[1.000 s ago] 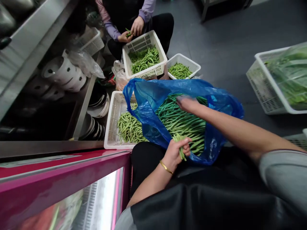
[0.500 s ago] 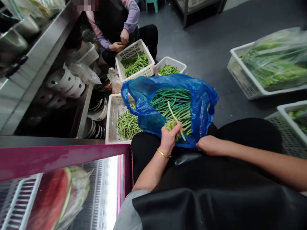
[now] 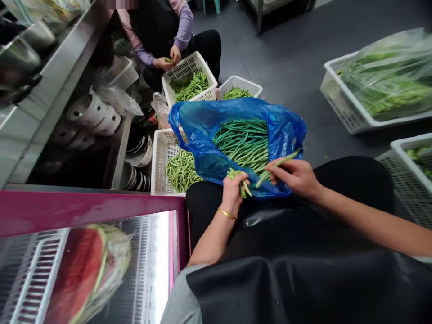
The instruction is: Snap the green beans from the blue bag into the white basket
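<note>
A blue plastic bag [image 3: 202,157] lies open across my lap, with long green beans [image 3: 241,141] inside it. My left hand [image 3: 232,193], with a gold bangle on its wrist, is closed round a bunch of short bean pieces [image 3: 235,174] at the bag's near edge. To its right, my right hand [image 3: 299,177] pinches one bean piece [image 3: 283,164] between thumb and fingers, over the bag's near right side. The two hands are apart. Left of the bag, a white basket [image 3: 158,166] holds many cut bean pieces [image 3: 182,172].
Across from me a person's hands [image 3: 170,58] work over a white basket [image 3: 211,93] of beans. A smaller basket [image 3: 258,92] stands beside it. Baskets of greens [image 3: 362,121] are at right. A glass-topped case with watermelon [image 3: 81,265] is at lower left.
My right hand has risen from the bag's near edge and now holds a bean piece. The long piece that crossed my left hand is gone from there. The view has shifted slightly.
</note>
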`<control>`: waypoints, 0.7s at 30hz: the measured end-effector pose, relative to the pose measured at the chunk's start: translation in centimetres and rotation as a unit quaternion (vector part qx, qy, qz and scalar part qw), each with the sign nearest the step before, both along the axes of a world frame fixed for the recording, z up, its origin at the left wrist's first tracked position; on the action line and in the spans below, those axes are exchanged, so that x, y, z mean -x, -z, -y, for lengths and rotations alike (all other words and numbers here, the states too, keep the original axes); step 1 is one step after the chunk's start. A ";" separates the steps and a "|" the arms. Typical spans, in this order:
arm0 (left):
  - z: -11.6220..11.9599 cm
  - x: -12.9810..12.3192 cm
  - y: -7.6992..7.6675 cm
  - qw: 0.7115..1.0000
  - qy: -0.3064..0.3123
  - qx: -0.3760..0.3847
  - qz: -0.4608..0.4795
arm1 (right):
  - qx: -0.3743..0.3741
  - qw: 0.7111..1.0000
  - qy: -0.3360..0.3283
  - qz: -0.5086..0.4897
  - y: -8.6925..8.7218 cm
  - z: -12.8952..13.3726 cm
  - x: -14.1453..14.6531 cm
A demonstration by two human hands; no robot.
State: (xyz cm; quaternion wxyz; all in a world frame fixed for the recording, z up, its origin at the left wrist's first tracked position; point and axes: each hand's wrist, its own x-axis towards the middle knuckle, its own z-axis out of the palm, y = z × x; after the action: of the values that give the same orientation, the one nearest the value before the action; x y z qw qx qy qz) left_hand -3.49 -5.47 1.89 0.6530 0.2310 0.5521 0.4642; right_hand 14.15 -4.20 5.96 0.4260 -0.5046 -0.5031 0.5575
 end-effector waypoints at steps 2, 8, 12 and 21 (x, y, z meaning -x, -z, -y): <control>-0.5 0.1 0.4 0.998 -0.048 0.020 0.020 | 0.021 1.000 -0.018 -0.002 0.4 0.9 -0.2; -0.1 -0.4 -0.2 0.978 0.200 -0.034 0.054 | 0.035 0.990 -0.125 0.058 2.7 -0.1 0.2; 0.2 0.1 -1.6 0.941 0.287 -0.146 -0.103 | -0.084 0.965 -0.178 0.173 2.7 -0.6 -0.7; 0.8 0.3 -1.5 0.966 0.216 -0.143 -0.007 | 0.232 0.885 -0.356 -0.191 3.2 2.3 -1.8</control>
State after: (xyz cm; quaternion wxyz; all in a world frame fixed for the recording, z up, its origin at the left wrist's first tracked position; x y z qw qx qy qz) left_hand -3.76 -6.30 3.36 0.6941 0.4391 0.4212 0.3848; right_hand 15.99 -6.53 2.73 0.1572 -0.2602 -0.4141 0.8580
